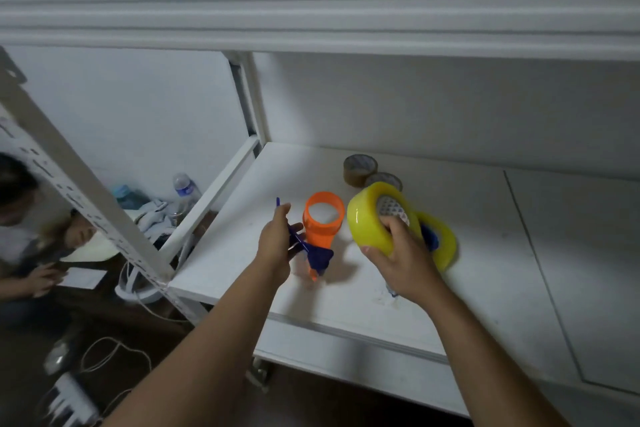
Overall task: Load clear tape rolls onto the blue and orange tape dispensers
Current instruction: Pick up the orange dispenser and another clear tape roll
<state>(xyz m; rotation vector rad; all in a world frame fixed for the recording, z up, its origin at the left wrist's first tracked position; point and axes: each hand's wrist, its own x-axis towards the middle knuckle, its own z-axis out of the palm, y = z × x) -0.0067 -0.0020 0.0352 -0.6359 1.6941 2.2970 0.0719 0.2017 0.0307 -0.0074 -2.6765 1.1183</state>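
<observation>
The broad white shelf board carries everything here, with the metal rack frame above it. On it lies one yellowish clear tape roll, already seated on what looks like a blue dispenser core. A second yellowish clear tape roll is lifted off the board in the person's right hand, fingers hooked through its centre hole and thumb curled under its outer face. Just left of it the orange plastic tape dispenser lies on the board with its round hub empty. The left hand pinches a thin blue plastic piece that reaches over the orange handle; a darker blue part sits at the handle's lower end. Two small brown tape rolls lie further back.

I'd say the orange dispenser is the one being loaded. Next, the roll's hole needs lining up squarely over the hub, with the blue piece held clear.
</observation>
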